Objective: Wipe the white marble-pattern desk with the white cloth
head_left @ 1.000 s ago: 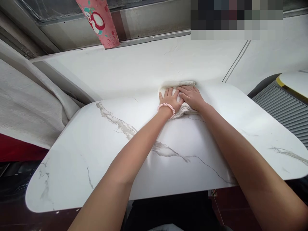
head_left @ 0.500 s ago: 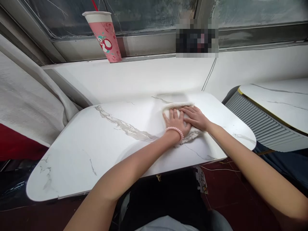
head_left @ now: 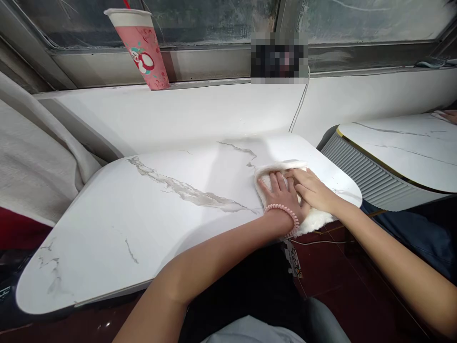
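Note:
A fluffy white cloth (head_left: 316, 222) lies over the right part of a white marble-patterned tabletop (head_left: 139, 209), its near corner hanging past the front edge. My left hand (head_left: 283, 195), with a pink coiled band at the wrist, presses flat on the cloth with fingers spread. Against its right side, my right hand (head_left: 314, 190) rests on the same cloth, fingers stretched toward the left hand and slightly bent. Neither palm shows, and the middle of the cloth is hidden beneath both hands.
A pink paper cup (head_left: 144, 55) with a red straw stands on the window ledge. A pale curtain (head_left: 35, 152) hangs at the left. To the right is a second marble-patterned table (head_left: 403, 147), with part of another person's hand (head_left: 450, 116) on a cloth. A thin cable (head_left: 299, 107) runs down the wall.
Both hands and the cloth have slid right and toward the front edge, so a corner of the cloth now overhangs. The view has shifted right; another person's hand appears at the far right.

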Demonstrator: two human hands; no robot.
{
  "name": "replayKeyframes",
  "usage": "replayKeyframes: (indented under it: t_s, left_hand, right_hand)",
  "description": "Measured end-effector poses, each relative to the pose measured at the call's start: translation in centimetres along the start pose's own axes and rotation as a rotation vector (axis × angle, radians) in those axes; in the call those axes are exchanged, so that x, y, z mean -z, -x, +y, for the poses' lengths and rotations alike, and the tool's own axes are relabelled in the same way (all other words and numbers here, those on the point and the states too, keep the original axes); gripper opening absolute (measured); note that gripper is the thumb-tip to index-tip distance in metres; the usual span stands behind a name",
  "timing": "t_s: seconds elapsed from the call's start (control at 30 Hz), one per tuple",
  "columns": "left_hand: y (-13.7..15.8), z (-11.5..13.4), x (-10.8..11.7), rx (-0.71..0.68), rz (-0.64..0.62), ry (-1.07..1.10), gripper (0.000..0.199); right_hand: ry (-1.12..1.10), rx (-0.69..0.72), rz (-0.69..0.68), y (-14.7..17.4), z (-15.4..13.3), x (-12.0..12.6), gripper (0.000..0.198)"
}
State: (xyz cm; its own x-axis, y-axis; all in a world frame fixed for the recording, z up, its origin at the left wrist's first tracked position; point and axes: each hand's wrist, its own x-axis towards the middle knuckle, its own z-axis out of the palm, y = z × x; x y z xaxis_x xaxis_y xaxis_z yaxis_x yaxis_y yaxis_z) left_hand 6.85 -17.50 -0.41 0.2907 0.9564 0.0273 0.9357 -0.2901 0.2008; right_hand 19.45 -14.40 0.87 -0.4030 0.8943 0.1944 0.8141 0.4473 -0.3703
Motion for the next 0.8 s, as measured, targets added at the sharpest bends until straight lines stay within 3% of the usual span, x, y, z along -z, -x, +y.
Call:
replayKeyframes:
  t_s: [0.23,0.4,0.6,0.8]
  left_hand:
    - [-3.6,-1.1,0.5,0.027,0.002,0.031,0.069]
    - [-7.3,-3.3,0.9,0.043,0.029,0.068,0.07]
    - [-12.2,-6.6,1.7,0.049,0.042,0.076,0.068]
    - [-16.1,-8.0,1.8,0.069,0.057,0.075,0.065]
  right_hand:
    - [0.018,0.036,0.116,-4.0,1.6,-1.0,0.033]
    - [-0.022,0.051,0.134,-8.6,3.3,-1.8,0.034]
    - [0.008,-0.047,0.183,-14.6,4.4,-2.9,0.034]
    - [-0.036,-0.073,0.216,-18.1,5.9,-3.3,0.034]
